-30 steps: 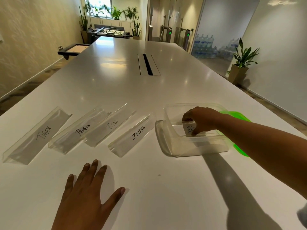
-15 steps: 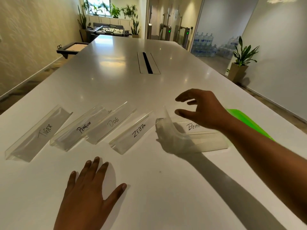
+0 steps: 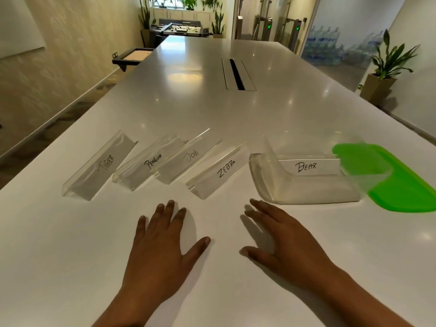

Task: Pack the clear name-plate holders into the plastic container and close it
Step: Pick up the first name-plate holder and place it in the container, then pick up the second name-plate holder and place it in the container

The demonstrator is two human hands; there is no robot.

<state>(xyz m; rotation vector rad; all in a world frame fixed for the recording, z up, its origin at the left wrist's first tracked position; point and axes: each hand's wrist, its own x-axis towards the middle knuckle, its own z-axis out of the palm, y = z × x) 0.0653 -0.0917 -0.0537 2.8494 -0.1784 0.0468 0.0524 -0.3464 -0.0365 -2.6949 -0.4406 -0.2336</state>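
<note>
Head view gives you the white table [image 3: 236,119] first, running away toward 12 o'clock, with all the work on its near end, within your reach. Next in size is the container [image 3: 313,192], at about 2 o'clock from your hands. It stands open-topped with its long side facing you, which looks a sensible way to have it, since the long holders can be laid in lengthwise. Its green lid [image 3: 405,190] lies flat at the container's 3 o'clock, partly behind the right end wall. There it is off the opening so nothing blocks loading, yet it is close enough for your right hand when it is time to close. One holder, Bear [image 3: 306,166], is inside, lying lengthwise with its label toward you. The other four sit outside in a slanted row from 10 o'clock round to 12: Tiger [image 3: 99,168], Penguin [image 3: 151,161], Dog [image 3: 188,156] and Zebra [image 3: 219,173]. Penguin and Dog seem to touch or overlap, though the clear plastic makes that hard to tell. Zebra is just beside the container's left end, so I judge it the natural next pick. Your left hand [image 3: 160,251] lies palm down at 6 o'clock, fingers straight and spread, holding nothing. Your right hand [image 3: 290,253] is beside it at 5 o'clock, fingers straight and loosely fanned, also empty, pointing toward Zebra. Whether it rests on the table or hangs just above it I cannot tell.
</note>
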